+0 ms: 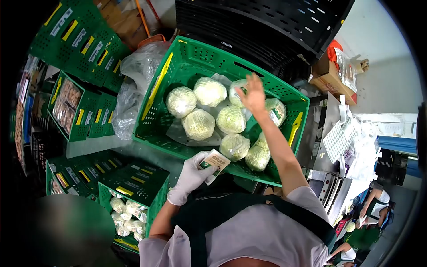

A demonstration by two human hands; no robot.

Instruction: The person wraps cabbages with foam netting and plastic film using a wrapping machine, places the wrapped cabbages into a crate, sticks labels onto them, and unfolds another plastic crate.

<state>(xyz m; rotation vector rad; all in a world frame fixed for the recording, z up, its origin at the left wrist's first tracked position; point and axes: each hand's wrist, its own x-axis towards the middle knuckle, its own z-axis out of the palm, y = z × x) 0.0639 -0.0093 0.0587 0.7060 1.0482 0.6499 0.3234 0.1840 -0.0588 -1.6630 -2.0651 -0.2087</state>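
Observation:
My left hand (pixel 190 175), in a white glove, grips a small stack of printed labels (pixel 218 163) with green and white print, just outside the near rim of a green crate (pixel 178 149). My bare right hand (pixel 253 95) reaches over the crate's far side, fingers apart and slightly blurred. It partly covers a wrapped cabbage (pixel 235 95); whether it touches it I cannot tell. Beside my forearm lies a cabbage with a label on it (pixel 276 111). Several more wrapped cabbages (pixel 231 119) sit on the crate's floor, over clear plastic sheeting.
Black crates (pixel 262 26) stand behind the green one. Clear plastic bags (pixel 133 95) hang at its left. Stacked green crates (pixel 84 49) fill the left side, and a lower crate holds more cabbages (pixel 129 216). A cardboard box (pixel 329 75) stands at right; people (pixel 376 207) work far right.

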